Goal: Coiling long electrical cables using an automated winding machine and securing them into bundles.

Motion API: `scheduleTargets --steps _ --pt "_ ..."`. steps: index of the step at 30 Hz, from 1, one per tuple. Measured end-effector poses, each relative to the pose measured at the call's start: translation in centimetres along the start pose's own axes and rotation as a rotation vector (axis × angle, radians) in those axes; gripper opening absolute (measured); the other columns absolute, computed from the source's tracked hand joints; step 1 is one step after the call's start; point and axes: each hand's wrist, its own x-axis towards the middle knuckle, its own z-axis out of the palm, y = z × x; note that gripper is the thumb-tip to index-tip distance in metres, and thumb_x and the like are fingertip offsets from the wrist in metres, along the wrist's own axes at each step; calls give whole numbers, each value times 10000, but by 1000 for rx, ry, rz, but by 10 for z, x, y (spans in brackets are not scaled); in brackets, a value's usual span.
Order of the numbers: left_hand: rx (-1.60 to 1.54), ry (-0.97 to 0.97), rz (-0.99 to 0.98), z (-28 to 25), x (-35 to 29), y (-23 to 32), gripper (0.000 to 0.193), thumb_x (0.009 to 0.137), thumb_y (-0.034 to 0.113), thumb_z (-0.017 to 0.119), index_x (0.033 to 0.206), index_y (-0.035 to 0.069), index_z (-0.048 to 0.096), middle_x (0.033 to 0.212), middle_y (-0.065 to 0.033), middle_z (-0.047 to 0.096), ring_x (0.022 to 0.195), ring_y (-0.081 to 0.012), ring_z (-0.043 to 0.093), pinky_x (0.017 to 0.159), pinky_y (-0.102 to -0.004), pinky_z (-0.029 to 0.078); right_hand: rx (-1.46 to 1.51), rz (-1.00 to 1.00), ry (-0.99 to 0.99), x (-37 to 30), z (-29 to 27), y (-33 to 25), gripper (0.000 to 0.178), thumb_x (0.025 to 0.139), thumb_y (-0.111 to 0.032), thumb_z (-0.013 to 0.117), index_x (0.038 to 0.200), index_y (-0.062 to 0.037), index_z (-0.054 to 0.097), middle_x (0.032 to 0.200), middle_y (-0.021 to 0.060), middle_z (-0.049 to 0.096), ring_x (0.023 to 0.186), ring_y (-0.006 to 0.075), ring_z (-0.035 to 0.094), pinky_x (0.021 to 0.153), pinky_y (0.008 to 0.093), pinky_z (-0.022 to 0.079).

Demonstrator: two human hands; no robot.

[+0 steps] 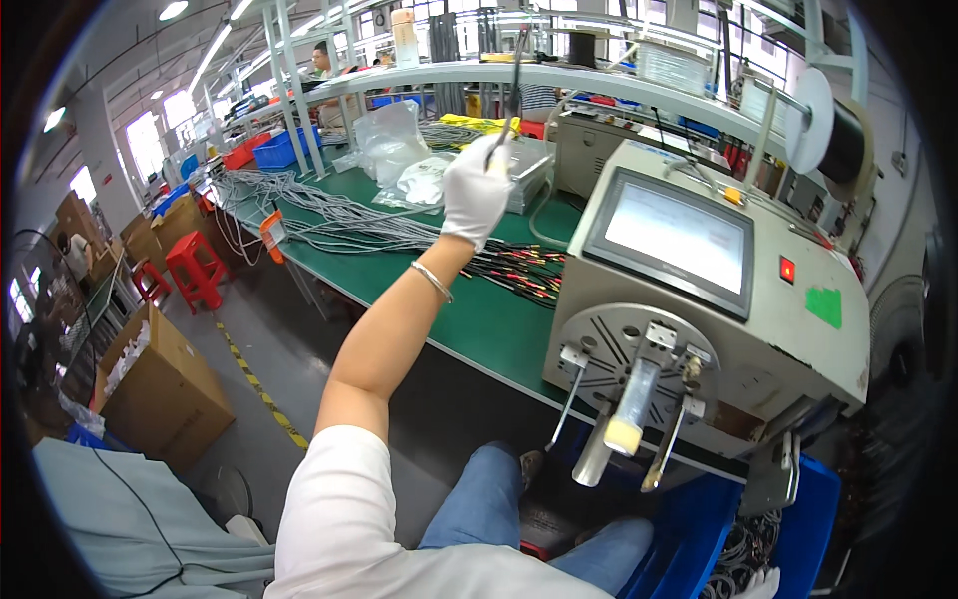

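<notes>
My left hand (477, 198), in a white glove, is raised above the green bench at the centre. Its fingers are closed around a thin black cable-like strand (515, 88), which rises toward the shelf. Below and behind this hand lie bundled grey cables (339, 222) and black cable ends with red and yellow tips (524, 272). At the lower right edge, only part of my gloved right hand (762, 583) shows, beside cables (743, 549) in a blue bin (810, 514). What its fingers do is cut off from view.
Right of the bench stands a beige winding machine (738, 344) with a screen (674, 240) and a slotted disc (599, 339) with protruding rods. Clear plastic bags (389, 140) lie farther back under a shelf (439, 74). A carton (165, 389) and red stools (195, 270) stand left.
</notes>
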Motion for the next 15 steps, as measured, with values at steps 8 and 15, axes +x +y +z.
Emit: scheduleTargets --steps 8,15 --pt "-148 -874 843 30 -69 176 296 763 78 657 1057 111 671 808 -84 654 716 -250 642 629 -336 523 -56 -93 -162 -13 2 -50 339 953 -173 507 1252 -25 563 1024 77 612 868 121 573 743 213 460" --pt "432 -1597 891 27 -120 210 161 745 184 638 882 106 665 757 -102 590 734 -290 645 602 -402 522 69 -286 -211 -36 10 -116 257 892 -180 544 1020 24 633 957 156 638 729 253 618 623 344 520"
